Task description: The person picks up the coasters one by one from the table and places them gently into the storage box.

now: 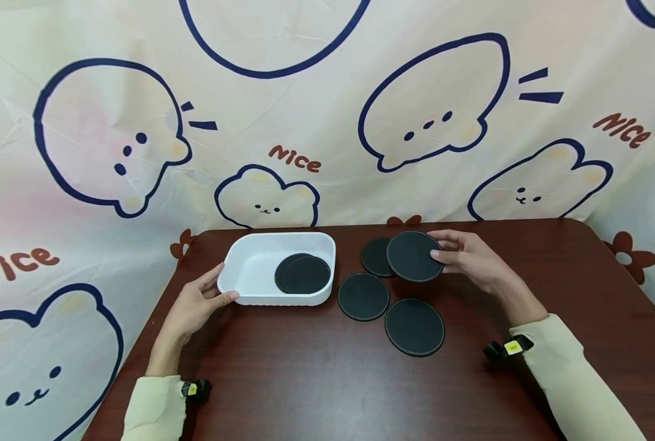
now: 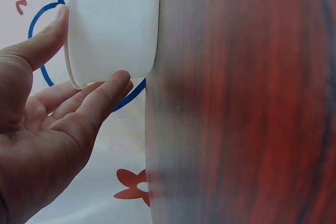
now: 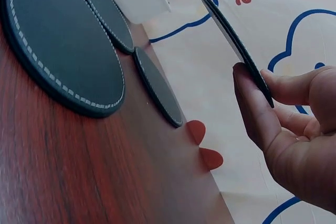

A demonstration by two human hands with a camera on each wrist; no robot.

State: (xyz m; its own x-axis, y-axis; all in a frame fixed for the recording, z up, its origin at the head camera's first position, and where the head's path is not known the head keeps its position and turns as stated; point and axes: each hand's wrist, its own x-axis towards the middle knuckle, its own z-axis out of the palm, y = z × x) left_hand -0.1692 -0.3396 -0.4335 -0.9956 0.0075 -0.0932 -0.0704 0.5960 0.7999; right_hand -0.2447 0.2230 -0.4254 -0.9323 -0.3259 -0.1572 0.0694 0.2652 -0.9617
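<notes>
My right hand (image 1: 467, 257) pinches a round black coaster (image 1: 413, 256) by its right edge, thumb on one face and fingers on the other. The right wrist view shows this coaster (image 3: 231, 40) edge-on, raised off the table. On the table lie three more coasters: one partly hidden behind the held one (image 1: 374, 256), one near the tray (image 1: 363, 297) and one closer to me (image 1: 414, 327). A white plastic tray (image 1: 250, 260) has overlapping black coasters (image 1: 305, 274) at its right end. My left hand (image 1: 195, 303) holds the tray's left end, thumb at the front corner.
The brown wooden table (image 1: 294, 373) ends just behind the tray. A pale cloth printed with cartoon bears (image 1: 267, 190) hangs along its back and sides. Each wrist wears a small black camera, one (image 1: 196, 389) at the left sleeve.
</notes>
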